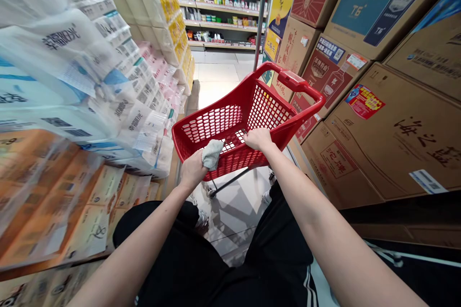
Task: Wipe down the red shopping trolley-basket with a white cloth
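Seen from the person's own head, looking down, both bare arms reached forward to a red plastic shopping cart with mesh walls, standing on a pale tiled floor. The left hand had a closed grip on the cart's near rim, with a crumpled grey cloth caught between the palm and the rim. The right hand rested on the same rim a little farther along, its fingers curled over the edge in a closed grip. The cart's basket showed nothing inside it but its red mesh floor. A grey metal pole rose just beyond the cart.

To the left, wrapped packs of tissue were stacked high in plastic, with orange-and-cream packs below them. To the right, printed cardboard cartons with Chinese lettering stood piled close beside the cart, one bearing a red sticker. Far ahead, at the end of the aisle, stood store shelves lined with small packaged goods. Below the arms, the person's black shorts with white side stripes filled the lower edge of the view.
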Motion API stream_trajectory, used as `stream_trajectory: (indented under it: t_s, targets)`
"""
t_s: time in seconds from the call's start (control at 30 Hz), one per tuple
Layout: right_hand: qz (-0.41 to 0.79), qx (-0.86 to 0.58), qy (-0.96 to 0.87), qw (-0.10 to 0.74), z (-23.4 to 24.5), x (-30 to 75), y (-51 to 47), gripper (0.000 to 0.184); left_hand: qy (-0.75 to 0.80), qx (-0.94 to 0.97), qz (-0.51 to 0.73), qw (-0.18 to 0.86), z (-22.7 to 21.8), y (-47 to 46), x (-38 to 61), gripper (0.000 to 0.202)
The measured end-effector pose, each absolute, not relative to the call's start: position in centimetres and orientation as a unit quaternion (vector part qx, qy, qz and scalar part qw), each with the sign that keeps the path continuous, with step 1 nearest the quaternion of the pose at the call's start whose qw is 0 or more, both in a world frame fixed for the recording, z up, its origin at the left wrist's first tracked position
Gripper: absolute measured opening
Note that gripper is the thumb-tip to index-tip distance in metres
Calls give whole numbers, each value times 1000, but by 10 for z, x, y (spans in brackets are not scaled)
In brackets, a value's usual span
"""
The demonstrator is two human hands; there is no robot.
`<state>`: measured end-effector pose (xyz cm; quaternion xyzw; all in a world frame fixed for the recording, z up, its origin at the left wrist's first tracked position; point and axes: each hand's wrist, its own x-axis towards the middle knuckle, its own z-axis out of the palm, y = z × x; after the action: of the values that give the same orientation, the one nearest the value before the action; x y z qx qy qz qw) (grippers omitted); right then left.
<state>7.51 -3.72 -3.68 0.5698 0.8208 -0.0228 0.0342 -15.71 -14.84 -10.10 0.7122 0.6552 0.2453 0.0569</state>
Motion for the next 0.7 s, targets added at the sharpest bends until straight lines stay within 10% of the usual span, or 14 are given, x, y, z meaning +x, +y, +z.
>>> stream_trajectory:
  t_s: [0.7]
  targets:
    - [-24,571,820,29,-38,75,-34,49,522,823,224,-7,-113,-178,-181,49]
